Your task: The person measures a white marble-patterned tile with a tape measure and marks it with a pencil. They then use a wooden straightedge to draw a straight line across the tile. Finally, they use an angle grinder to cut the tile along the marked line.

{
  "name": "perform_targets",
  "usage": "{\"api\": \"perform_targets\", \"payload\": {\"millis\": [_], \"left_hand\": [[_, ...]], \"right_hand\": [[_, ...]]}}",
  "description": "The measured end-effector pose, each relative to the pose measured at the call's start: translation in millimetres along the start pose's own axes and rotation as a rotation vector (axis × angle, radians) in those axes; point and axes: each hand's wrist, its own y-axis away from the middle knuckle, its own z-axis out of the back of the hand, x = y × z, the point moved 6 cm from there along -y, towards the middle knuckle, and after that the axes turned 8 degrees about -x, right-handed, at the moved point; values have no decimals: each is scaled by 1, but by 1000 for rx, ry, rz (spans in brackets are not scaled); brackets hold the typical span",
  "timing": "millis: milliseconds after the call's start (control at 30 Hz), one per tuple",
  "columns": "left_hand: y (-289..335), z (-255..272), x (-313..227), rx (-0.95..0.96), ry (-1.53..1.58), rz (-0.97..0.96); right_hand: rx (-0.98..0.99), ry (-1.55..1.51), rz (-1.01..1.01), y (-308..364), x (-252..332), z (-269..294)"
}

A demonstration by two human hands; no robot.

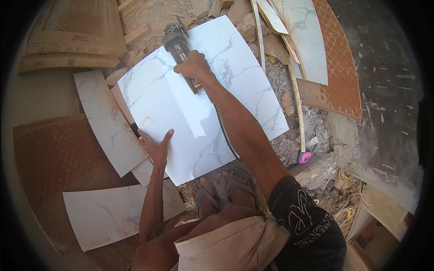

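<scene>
A large white marble-pattern tile [199, 99] lies on rubble in front of my feet. My right hand [193, 67] is shut on the body of a dark angle grinder [177, 41], whose disc end sits near the tile's far edge. My left hand [156, 147] rests flat, fingers spread, on the tile's near left edge. A paler strip runs across the tile's middle, under the grinder.
More white tile pieces [107, 122] [113, 212] lie at the left on brown tile backs [49, 153]. Cardboard boxes [72, 36] sit at the far left. Leaning tiles [312, 40], a wooden handle [296, 99] with a pink end, and rubble lie at the right. My sandalled feet [226, 189] are below the tile.
</scene>
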Motion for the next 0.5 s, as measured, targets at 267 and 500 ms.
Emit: {"api": "perform_targets", "payload": {"millis": [267, 500], "left_hand": [[-1, 0, 2, 2, 7, 2], [0, 0, 0, -6, 22, -8]], "right_hand": [[4, 2, -8, 4, 3, 3], [24, -1, -16, 5, 2, 2]]}}
